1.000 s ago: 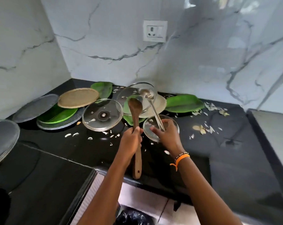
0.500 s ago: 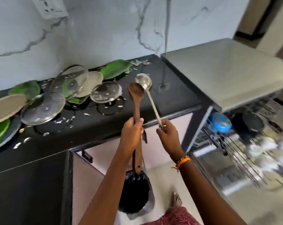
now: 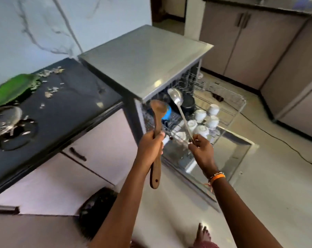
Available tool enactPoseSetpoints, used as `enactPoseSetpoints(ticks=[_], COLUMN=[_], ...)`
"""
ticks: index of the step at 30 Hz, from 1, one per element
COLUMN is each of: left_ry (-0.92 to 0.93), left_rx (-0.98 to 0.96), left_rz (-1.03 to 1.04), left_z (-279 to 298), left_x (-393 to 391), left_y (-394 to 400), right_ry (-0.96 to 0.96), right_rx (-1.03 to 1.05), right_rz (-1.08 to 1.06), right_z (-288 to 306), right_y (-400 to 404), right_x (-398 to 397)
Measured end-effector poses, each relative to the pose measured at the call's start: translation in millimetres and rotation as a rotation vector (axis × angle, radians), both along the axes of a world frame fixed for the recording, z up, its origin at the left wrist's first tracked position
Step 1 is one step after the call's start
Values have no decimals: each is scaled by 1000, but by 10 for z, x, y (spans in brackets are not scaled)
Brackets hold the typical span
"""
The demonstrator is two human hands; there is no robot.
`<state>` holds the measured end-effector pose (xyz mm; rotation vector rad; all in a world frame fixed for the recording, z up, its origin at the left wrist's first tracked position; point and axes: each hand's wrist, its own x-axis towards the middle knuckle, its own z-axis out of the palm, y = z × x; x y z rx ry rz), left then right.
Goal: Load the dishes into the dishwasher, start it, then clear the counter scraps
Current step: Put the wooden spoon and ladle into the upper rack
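My left hand (image 3: 150, 149) grips a wooden spoon (image 3: 157, 120) by the middle of its handle, bowl upward. My right hand (image 3: 201, 151) pinches the end of a steel ladle (image 3: 176, 99), its bowl raised toward the dishwasher (image 3: 144, 59). Both utensils hang in the air in front of the pulled-out upper rack (image 3: 228, 104), which holds several white cups (image 3: 201, 114), a black pan (image 3: 188, 103) and a blue item (image 3: 167, 111). The dishwasher door (image 3: 235, 154) lies open below the rack.
On the black counter (image 3: 67, 111) to the left lie a green leaf plate (image 3: 13, 88), a glass lid (image 3: 3, 120) and scattered scraps (image 3: 49, 90). A dark bin (image 3: 96, 210) stands on the floor near my feet. A cable (image 3: 277, 138) crosses the floor beside grey cabinets (image 3: 250, 38).
I have turned right, away from the counter. Both hands have carried the wooden spoon and the ladle over to the open dishwasher rack.
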<state>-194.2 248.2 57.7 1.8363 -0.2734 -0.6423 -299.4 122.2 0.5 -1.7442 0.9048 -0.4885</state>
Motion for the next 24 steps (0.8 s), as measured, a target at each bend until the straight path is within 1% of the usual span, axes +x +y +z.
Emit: enactPoseSetpoints(ticks=[2,6,9,12,15,21,24], left_ry=[39,127,172,161,173,259,263], left_rx=[23,59,106,128,90,52,61], left_rz=[-17,-21,-65,-35,36,106,129], left_z=[-102,-330,-426,-471,-529,-663,-760], left_x=[-223,-589,-701,-587,-385,5,190], left_y=[-419,-1095,-1424,-1715,-1986,-2561,-2832], right_ry=[87,226,270,268,272,331,310], right_rx=[-26,-14,30,74,115,85,97], right_rz=[-15,37,85,137,218,283,315], right_z=[-68,-104,-131,-183,-278,-447,-496], right_y=[-419,-1056,-1433,-1787,-2057,-2608,-2908], right_x=[-264,-628,-734,-674,-518,-79,121])
